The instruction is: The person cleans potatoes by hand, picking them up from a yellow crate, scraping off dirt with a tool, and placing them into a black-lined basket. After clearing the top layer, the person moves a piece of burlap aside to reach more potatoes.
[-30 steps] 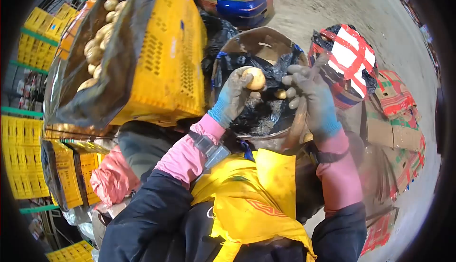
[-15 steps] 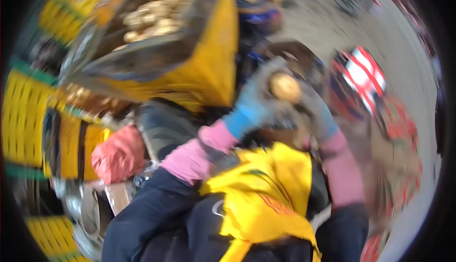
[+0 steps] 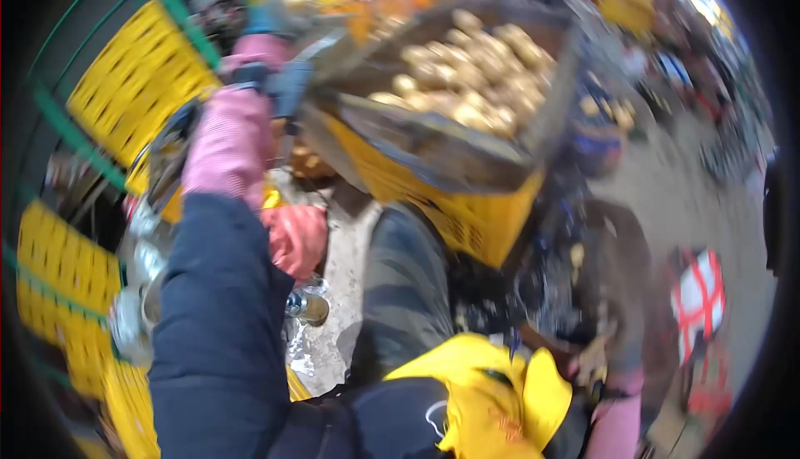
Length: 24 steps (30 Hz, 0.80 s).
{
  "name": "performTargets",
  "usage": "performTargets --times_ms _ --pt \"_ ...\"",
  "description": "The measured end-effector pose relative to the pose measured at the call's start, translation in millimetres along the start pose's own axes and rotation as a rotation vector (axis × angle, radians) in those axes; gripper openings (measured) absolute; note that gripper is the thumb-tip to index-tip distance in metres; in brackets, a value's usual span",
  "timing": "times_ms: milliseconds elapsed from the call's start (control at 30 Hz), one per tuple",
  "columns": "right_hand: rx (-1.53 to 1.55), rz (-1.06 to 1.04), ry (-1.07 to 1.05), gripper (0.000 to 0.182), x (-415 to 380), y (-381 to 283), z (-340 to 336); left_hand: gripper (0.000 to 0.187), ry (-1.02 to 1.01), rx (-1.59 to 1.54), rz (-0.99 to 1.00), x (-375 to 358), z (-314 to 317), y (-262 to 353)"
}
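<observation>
My left arm is stretched toward the upper left. The gloved left hand (image 3: 271, 13), in a blue cuff, is smeared by motion and its fingers do not show. It is beside the yellow crate (image 3: 500, 213) with a dark liner, heaped with pale potatoes (image 3: 475, 76). Low on the right, close to my lap, my gloved right hand (image 3: 596, 363) is blurred, and I cannot tell what it holds. A dark basin (image 3: 612, 242) lies just beyond it. A yellow apron (image 3: 492, 392) covers my front.
Yellow slatted crates (image 3: 137, 84) stand at the left with green bars (image 3: 79, 138). A pink-red bag (image 3: 296, 238) and a jar (image 3: 310, 309) sit by my leg. To the right is a red-and-white bag (image 3: 698, 305) on the ground.
The left hand has left the middle, where a potato was between both hands, and swung to the upper left. The right hand has dropped lower. The view has turned left.
</observation>
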State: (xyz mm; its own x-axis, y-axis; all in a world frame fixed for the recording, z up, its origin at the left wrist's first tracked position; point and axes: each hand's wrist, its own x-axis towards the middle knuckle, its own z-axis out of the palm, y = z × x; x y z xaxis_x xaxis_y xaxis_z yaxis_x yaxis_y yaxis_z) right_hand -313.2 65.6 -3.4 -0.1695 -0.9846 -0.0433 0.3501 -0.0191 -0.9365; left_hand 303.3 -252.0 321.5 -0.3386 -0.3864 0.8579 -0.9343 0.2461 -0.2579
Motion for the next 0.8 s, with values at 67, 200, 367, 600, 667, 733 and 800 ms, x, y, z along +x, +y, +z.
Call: performTargets --times_ms 67,200,367,600,667,733,800 --pt "0.086 0.02 0.064 0.047 -2 -26 0 0.036 0.005 -0.576 -0.276 4 -8 73" --pt "0.116 -0.048 0.291 0.041 3 -80 -24 0.037 -0.142 -1.424 -0.3 -66 -55 320" --pt "0.122 -0.16 0.357 0.046 -1 -89 -57 0.044 -1.43 -1.823 -0.205 -237 0 550" --pt "0.008 -0.128 0.416 0.041 -10 -95 -60 0.034 -2.152 -1.764 -1.169 -331 203 743" --pt "0.012 -0.102 0.475 0.041 -16 -94 -73 0.026 -2.144 -2.057 -1.47 -304 241 788" --pt "0.051 -0.075 0.529 0.041 -21 -91 -86 0.02 -1.909 -2.293 -0.714 -262 311 812" --pt "0.078 -0.063 0.561 0.041 -25 -91 -100 0.018 -1.231 -2.137 0.09 -215 412 818"
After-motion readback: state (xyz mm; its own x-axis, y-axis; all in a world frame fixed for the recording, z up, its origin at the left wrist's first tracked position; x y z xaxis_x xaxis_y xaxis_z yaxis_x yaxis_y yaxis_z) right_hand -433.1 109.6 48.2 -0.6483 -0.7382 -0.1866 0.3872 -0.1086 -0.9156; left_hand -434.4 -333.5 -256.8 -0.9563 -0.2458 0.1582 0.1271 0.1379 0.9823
